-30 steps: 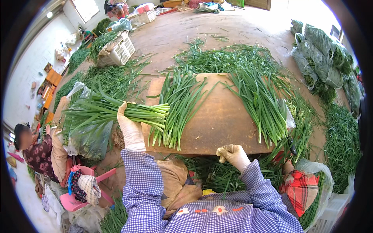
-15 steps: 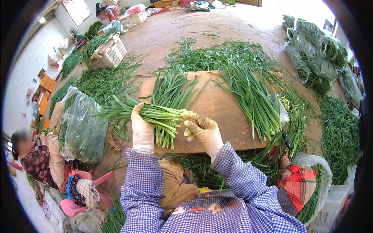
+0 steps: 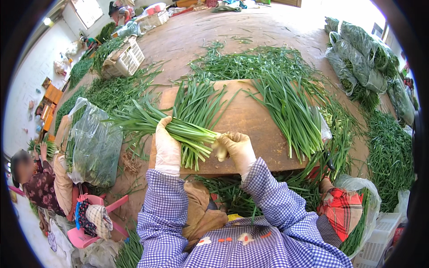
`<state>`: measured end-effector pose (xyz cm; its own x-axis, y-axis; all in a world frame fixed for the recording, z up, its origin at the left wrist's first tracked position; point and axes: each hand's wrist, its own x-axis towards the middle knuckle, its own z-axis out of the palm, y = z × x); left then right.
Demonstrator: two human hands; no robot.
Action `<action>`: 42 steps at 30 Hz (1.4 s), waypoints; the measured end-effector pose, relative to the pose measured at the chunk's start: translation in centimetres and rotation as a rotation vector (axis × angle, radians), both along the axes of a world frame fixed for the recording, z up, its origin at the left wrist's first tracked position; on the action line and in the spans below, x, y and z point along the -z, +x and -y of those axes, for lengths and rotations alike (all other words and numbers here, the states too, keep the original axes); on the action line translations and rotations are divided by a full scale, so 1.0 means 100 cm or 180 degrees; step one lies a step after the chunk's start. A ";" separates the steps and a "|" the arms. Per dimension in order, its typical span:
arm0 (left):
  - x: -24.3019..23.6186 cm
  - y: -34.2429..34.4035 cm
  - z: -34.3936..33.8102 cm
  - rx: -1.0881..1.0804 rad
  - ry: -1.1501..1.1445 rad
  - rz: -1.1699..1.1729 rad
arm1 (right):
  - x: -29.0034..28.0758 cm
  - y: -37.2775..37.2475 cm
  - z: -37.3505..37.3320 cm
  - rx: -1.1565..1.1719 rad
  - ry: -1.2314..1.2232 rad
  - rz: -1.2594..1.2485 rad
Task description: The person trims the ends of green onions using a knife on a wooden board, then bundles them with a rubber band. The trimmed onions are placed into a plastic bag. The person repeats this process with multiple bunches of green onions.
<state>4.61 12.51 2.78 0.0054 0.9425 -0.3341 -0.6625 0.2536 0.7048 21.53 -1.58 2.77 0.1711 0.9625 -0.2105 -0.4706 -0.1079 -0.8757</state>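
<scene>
My gloved left hand is closed round a bunch of garlic chives, its leaves fanning to the left and pale stalk ends pointing right. At those ends my gloved right hand makes a pinch, thumb against forefinger; whatever sits between the fingertips is too small to make out. Beneath the held bunch, a loose pile of chives lies on a worn wooden board. A larger pile of chives rests on the board's right side, stalks toward me.
Loose greens cover the floor beyond the board. A clear plastic bag of greens stands at left, near a pink chair and a seated co-worker. Stuffed bags are stacked far right; a white crate sits far left.
The held bunch has shifted slightly right and its stalks slope down more. My right hand has moved a little right, its fingers drawn closer together. At left, the co-worker's hands have risen.
</scene>
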 end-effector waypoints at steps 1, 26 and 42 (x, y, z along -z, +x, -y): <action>0.000 0.001 0.000 -0.0037 -0.0004 -0.0024 | 0.002 -0.004 -0.002 -0.0004 -0.0049 0.0255; 0.002 -0.078 -0.055 -0.0562 0.1082 -0.5178 | 0.128 0.217 0.237 -0.2114 -0.3920 0.5067; 0.030 0.053 -0.035 0.0569 0.0865 -0.6904 | 0.031 0.178 0.193 0.0451 -0.1819 0.5782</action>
<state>9.87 16.04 -0.24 -0.0209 0.9867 0.1615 0.9911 -0.0008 0.1328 39.29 -20.88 -0.33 0.5786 0.8143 0.0458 0.8116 -0.5692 -0.1315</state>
